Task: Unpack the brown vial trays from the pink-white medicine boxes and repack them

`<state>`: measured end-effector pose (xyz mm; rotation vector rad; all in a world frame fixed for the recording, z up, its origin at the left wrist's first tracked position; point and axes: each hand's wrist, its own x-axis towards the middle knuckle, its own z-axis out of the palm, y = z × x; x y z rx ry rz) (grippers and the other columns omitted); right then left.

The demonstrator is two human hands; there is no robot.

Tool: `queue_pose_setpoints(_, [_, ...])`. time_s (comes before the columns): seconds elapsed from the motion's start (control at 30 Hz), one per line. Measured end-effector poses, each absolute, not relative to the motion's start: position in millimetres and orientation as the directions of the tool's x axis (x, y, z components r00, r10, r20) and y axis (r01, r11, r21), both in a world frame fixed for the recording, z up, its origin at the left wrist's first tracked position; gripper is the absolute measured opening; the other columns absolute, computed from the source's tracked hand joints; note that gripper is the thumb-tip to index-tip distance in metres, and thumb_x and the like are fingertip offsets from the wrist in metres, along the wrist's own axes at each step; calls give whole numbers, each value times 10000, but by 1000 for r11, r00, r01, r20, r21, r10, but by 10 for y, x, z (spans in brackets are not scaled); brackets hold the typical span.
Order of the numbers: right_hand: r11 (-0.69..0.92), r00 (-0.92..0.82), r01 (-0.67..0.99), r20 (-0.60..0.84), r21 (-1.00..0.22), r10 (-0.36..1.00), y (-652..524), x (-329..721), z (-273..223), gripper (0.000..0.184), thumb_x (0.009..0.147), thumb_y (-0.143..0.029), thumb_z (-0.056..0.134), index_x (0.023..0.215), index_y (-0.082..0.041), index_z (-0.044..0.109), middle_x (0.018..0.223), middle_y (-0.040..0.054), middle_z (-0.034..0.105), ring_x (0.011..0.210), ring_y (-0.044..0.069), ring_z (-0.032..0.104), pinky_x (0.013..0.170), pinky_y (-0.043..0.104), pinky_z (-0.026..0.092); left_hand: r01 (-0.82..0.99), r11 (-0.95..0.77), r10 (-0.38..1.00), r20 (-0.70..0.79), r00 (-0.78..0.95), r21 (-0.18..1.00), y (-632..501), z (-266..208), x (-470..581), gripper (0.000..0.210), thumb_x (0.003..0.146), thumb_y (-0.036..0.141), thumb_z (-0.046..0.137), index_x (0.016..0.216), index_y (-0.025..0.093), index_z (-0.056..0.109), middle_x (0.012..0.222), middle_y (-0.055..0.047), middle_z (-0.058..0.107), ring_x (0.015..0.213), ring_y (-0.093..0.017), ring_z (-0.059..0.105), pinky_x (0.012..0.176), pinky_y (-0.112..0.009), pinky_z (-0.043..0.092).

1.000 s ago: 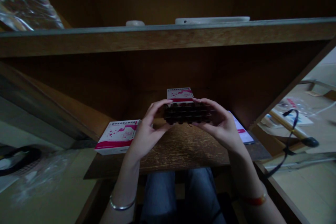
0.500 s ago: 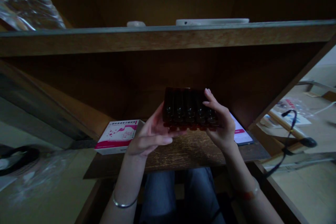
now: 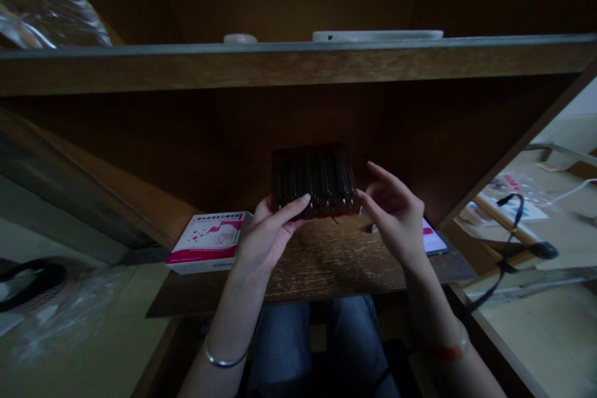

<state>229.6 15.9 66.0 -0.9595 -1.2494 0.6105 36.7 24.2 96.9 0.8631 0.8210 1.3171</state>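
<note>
the left hand [image 3: 268,233] grips a dark tray of small vials [image 3: 314,179] from its near left corner, holding it raised above the wooden shelf board [image 3: 326,261]. the right hand [image 3: 394,214] hovers just beside the tray's right edge, fingers spread and loose. a pink-and-white box [image 3: 209,241] lies to the left on the board.

Dark glossy plastic vial tray [image 3: 314,179] w/ shiny glass-like vials, worn rough-grained wood desk [image 3: 326,264], matt printed cardboard box [image 3: 209,241], smooth polished metal bangle [image 3: 224,360], crinkly glossy plastic wrap [image 3: 41,0].
</note>
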Motion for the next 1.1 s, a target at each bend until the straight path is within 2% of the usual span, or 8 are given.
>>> queue_pose_setpoints(0.1, [233, 14, -137, 234, -963, 972, 66, 2312, 777, 524, 889, -522, 613, 1288, -182, 621, 542, -40, 599, 421, 114, 512, 390, 227, 420, -397, -83, 988, 128, 89, 914, 276, 949, 360, 440, 598, 197, 875, 991, 163, 678, 1006, -28, 737, 1014, -215, 690, 968, -368, 557])
queue_pose_setpoints(0.27, [-22, -275, -340, 77, -940, 958, -9, 2285, 919, 735, 857, -769, 412, 1259, -183, 601, 719, 63, 724, 540, 172, 646, 393, 228, 472, -213, -336, 914, 372, 163, 917, 315, 918, 334, 544, 605, 180, 886, 1105, 246, 682, 1117, -4, 721, 1137, -238, 644, 1075, -398, 478])
queue_pose_setpoints(0.5, [8, -182, -314, 69, -949, 981, 3, 2273, 950, 799, 839, -817, 316, 1259, -221, 642, 1002, 86, 767, 939, 268, 728, 735, 375, 607, -52, -595, 712, 556, 430, 802, 309, 1101, 238, 319, 745, 163, 780, 1036, 294, 762, 1319, -41, 652, 1315, -276, 540, 1174, -492, 346])
queue_pose_setpoints(0.63, [8, -69, -369, 36, -929, 997, -7, 2256, 919, 520, 841, -651, 524, 1123, -253, 705, 1074, 54, 768, 1018, 295, 717, 774, 410, 615, 65, -668, 698, 594, 400, 741, 349, 1117, 274, 309, 776, 124, 729, 1019, 312, 767, 1431, -13, 560, 1393, -255, 451, 1208, -469, 280])
queue_pose_setpoints(0.73, [63, 35, -461, 53, -885, 998, -5, 2222, 883, 337, 815, -517, 620, 1012, -264, 723, 1105, 27, 763, 1059, 291, 706, 803, 417, 615, -7, -569, 814, 564, 140, 823, 400, 1026, 332, 456, 815, 197, 713, 1252, 313, 654, 1374, -35, 609, 1310, -238, 538, 1141, -428, 391])
queue_pose_setpoints(0.8, [150, 114, -479, 108, -865, 988, 8, 2192, 862, 310, 821, -496, 622, 995, -259, 721, 1122, 29, 756, 1106, 288, 688, 868, 432, 600, -158, -388, 921, 389, -25, 908, 401, 970, 362, 492, 873, 339, 659, 1353, 293, 558, 1261, -51, 681, 1175, -233, 636, 1015, -391, 509])
queue_pose_setpoints(0.97, [329, 196, -431, 268, -840, 943, 61, 2095, 806, 528, 815, -479, 675, 1296, -279, 589, 1302, 48, 678, 1262, 287, 596, 1029, 472, 520, -322, 131, 926, 0, 377, 938, 222, 969, 430, 641, 865, 700, 475, 1227, 191, 619, 1025, -105, 756, 817, -270, 749, 661, -354, 599])
queue_pose_setpoints(1.1, [326, 147, -415, 291, -850, 945, 105, 2023, 690, 724, 803, -470, 707, 1446, -296, 424, 1426, 66, 586, 1310, 288, 555, 1080, 491, 479, -334, 159, 917, -13, 399, 929, 97, 979, 568, 493, 787, 527, 699, 1094, 150, 619, 785, -52, 744, 603, -213, 727, 570, -304, 585])
